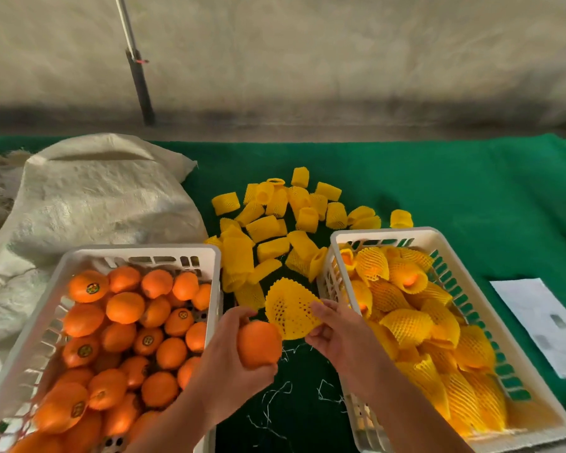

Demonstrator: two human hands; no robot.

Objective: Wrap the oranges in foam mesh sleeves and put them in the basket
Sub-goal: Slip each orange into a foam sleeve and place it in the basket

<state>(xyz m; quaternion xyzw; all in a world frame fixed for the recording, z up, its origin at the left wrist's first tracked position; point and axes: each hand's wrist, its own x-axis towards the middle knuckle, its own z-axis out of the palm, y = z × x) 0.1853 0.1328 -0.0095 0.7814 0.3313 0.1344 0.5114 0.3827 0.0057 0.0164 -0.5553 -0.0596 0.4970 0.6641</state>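
From my head camera, my left hand point(239, 361) curls around a bare orange point(258, 344), just right of the white basket of unwrapped oranges point(134, 335). My right hand point(337, 335) pinches a stretched yellow foam mesh sleeve point(290, 310) touching that orange, just left of the basket of wrapped oranges point(419, 325), with the pile of loose sleeves point(275, 223) beyond it.

Head view, single: worn camera, facing forward and down, close over the counter point(438, 178); wide angle reaches the far wall point(308, 44). No second view.
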